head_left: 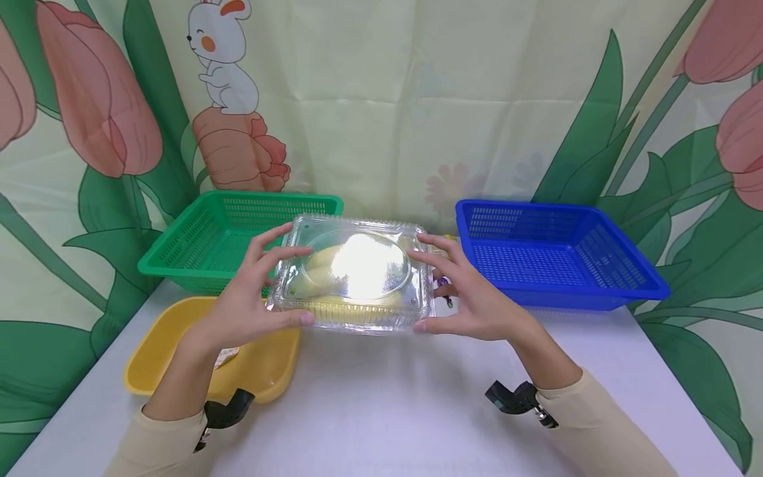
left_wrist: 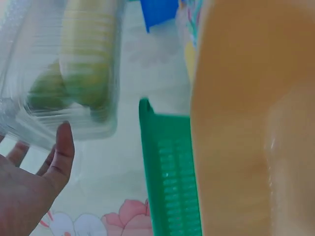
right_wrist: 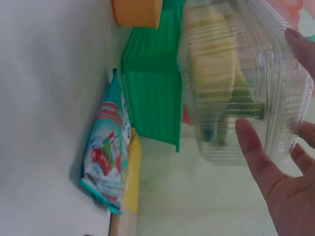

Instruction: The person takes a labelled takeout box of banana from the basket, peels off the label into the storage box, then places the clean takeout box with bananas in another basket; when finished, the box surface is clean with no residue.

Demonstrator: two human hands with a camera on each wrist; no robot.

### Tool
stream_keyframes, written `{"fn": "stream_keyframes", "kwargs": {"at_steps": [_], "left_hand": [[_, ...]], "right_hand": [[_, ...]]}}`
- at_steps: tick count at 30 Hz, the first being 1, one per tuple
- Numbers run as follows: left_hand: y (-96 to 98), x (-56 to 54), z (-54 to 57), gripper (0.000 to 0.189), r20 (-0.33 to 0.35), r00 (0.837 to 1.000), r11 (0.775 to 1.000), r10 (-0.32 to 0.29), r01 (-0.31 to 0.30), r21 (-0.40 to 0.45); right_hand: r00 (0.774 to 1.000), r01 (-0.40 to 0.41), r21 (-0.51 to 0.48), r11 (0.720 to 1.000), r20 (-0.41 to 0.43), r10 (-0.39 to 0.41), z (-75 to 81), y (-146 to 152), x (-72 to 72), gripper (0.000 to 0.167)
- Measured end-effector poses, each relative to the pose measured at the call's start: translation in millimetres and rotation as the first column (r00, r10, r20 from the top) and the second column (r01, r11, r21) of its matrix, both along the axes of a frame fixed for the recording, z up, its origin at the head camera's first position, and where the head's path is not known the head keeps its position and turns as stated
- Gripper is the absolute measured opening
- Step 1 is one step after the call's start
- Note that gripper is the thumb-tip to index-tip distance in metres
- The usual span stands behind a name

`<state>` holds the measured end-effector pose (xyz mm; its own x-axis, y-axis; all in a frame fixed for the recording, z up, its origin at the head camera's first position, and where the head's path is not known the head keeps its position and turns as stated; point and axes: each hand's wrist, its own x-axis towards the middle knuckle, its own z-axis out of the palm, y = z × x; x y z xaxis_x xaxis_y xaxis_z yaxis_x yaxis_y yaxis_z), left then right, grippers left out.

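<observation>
A clear plastic clamshell box (head_left: pixel 357 318) is held up above the table between both hands, its lid closed and shining with glare. Inside lie long yellow fruit (right_wrist: pixel 211 73) with green ends that look like bananas. My left hand (head_left: pixel 247 291) grips the box's left side, thumb at the near bottom edge and fingers over the lid. On the right side, my right hand (head_left: pixel 467 295) holds it the same way, its thumb (right_wrist: pixel 253 147) pressing the ribbed wall. The left wrist view also shows the left hand (left_wrist: pixel 34 182) at the box's end.
A green basket (head_left: pixel 197 265) stands at the back left and a blue basket (head_left: pixel 560 295) at the back right. Near my left forearm sits a yellow tray (head_left: pixel 280 371) with a small wrapped item (head_left: pixel 226 356). Behind the box lies a teal snack packet (right_wrist: pixel 106 152) beside a yellow one (right_wrist: pixel 132 172).
</observation>
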<state>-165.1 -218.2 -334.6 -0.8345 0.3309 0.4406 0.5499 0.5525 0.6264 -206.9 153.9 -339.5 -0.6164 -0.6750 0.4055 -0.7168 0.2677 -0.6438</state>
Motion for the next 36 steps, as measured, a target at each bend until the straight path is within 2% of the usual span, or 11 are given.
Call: {"fn": "stream_keyframes", "kwargs": {"at_steps": [3,7,13,18,22,32,36], "left_hand": [[-8.1,-3.6,4.3,0.085,-0.029,1.0,1.0,0.001,-0.002,-0.019],[-19.7,-7.9,11.4,0.085,-0.035,0.999,1.0,0.003,-0.004,-0.027],[-38.2,-14.9,21.9,0.086,-0.013,0.999,0.999,0.034,-0.034,-0.027],[-52.1,-21.4,29.9,0.086,0.015,0.997,0.997,0.078,-0.077,-0.023],[-63.4,-27.3,34.6,0.085,0.027,0.996,0.996,0.086,-0.086,-0.012],[-92.0,-45.4,37.1,0.083,0.089,0.989,0.993,0.115,-0.114,-0.013],[-103.8,-53.1,36.8,0.081,0.104,0.984,0.989,0.147,-0.146,-0.016]], "right_hand": [[1.0,-0.009,-0.005,1.0,0.003,0.009,2.0,-8.5,-6.0,0.098],[1.0,-0.018,-0.014,1.0,-0.004,0.018,3.9,-21.5,-15.0,0.097],[0.999,-0.036,-0.039,0.999,-0.01,0.035,7.9,-44.4,-29.8,0.097],[1.0,-0.029,-0.032,0.999,-0.007,0.028,13.5,-62.1,-40.4,0.096],[1.0,-0.015,-0.022,1.0,-0.006,0.015,17.5,-75.9,-49.5,0.094],[0.999,-0.014,-0.022,1.0,0.044,0.015,19.9,-112.7,-73.8,0.091],[0.999,-0.02,-0.043,0.999,0.048,0.022,20.7,-129.5,-85.4,0.089]]}}
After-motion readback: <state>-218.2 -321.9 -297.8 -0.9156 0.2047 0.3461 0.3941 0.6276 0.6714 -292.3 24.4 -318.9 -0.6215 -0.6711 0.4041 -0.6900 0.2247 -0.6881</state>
